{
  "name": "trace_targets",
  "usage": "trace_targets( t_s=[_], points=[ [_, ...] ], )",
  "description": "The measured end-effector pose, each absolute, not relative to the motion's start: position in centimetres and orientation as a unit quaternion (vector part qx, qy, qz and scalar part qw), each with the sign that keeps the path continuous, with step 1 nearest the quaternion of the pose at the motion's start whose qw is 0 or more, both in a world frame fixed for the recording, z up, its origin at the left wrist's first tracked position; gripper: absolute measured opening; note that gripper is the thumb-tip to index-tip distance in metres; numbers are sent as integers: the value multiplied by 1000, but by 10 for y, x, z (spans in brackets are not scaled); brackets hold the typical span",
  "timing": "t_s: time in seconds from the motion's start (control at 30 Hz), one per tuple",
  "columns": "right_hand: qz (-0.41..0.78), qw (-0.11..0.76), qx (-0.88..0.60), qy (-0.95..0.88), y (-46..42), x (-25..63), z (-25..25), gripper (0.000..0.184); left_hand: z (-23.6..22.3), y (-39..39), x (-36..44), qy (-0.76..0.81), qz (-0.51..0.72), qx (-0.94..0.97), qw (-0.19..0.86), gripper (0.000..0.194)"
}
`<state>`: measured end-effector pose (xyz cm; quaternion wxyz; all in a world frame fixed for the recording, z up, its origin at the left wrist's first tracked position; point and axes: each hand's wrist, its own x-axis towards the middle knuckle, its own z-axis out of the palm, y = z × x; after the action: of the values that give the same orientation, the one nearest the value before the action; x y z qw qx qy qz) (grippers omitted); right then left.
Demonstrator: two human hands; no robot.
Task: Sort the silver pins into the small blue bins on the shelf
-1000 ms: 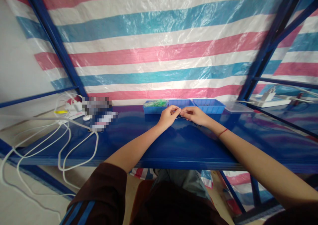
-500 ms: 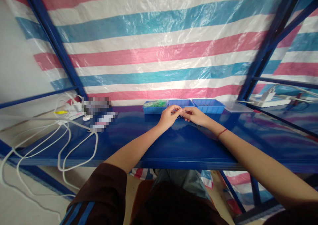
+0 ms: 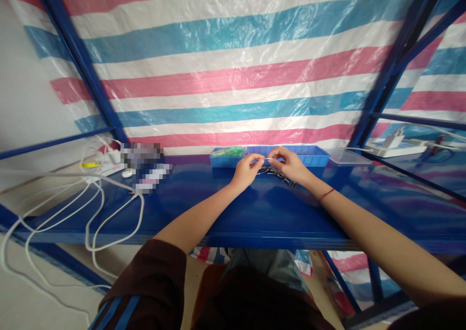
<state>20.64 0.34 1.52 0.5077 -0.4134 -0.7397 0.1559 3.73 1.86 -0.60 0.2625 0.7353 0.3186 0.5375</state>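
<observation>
My left hand [image 3: 246,169] and my right hand [image 3: 287,163] are raised over the blue table, fingertips facing each other a short way apart. Between them runs a thin, light-coloured stick-like piece [image 3: 267,158], its ends pinched by both hands; it is too small to tell its kind. Below my right hand lies a loose pile of thin dark stick-like pieces [image 3: 278,173]. Just behind my hands stand blue plastic bins. The left bin [image 3: 225,161] holds something green in clear plastic, and the right bin [image 3: 313,157] has a few small items inside.
White cables [image 3: 140,213] loop over the table's left part and hang off its edge, near a power strip [image 3: 105,170]. A clear lid or tray [image 3: 349,156] lies right of the bins. Blue metal posts [image 3: 382,73] and a striped plastic sheet [image 3: 233,73] close off the back.
My right hand has shifted slightly right and opened a gap from my left hand. The thin piece now shows between the fingertips, and more of the dark pile is uncovered.
</observation>
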Motion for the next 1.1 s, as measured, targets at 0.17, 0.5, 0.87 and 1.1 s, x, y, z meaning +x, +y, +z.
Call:
trace_targets(
  t_s=[0.17,0.5,0.87,1.1],
  points=[
    [158,511,-396,-746,1,202,15,29,-7,19,38,345,487,750,286,18],
    [13,624,-501,-599,22,251,29,23,-1,9,28,415,320,852,26,24],
    [-217,385,-634,-634,42,281,9,27,-4,9,24,494,193,847,-6,24],
    [-23,377,-530,-759,11,226,20,21,-3,14,24,502,269,819,72,24]
  ],
)
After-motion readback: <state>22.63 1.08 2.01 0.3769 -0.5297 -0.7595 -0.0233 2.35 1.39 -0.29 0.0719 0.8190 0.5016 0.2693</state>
